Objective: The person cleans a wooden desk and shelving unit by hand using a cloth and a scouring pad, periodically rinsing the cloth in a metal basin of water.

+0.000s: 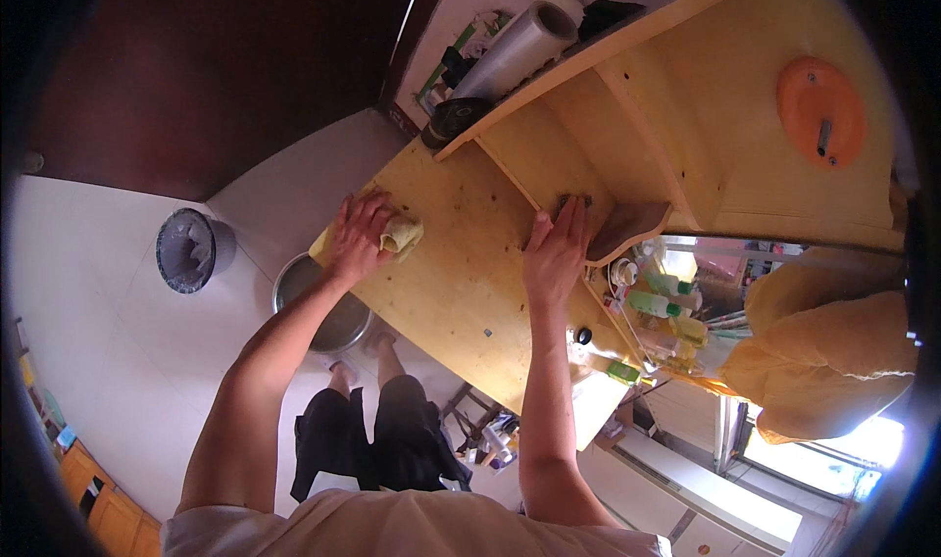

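My left hand [359,236] is closed around a crumpled pale yellow cloth [402,236], pressed on the left end of a yellowish wooden tabletop [456,263]. To the right, my right hand [557,253] lies with its fingers stretched forward and close together. It rests at the edge of a low wooden shelf unit [642,106] that rises from the tabletop's far side. A small dark thing shows at the fingertips; I cannot make out what it is. The underside of this hand is hidden.
A clear plastic roll [524,48] lies atop the shelf unit, beside a dark round object [457,123]. An orange disc [821,111] is fixed to the wood. Bottles [655,302] stand at right near orange cloth [823,351]. A metal basin [343,327] and lined bin [188,251] are on the floor.
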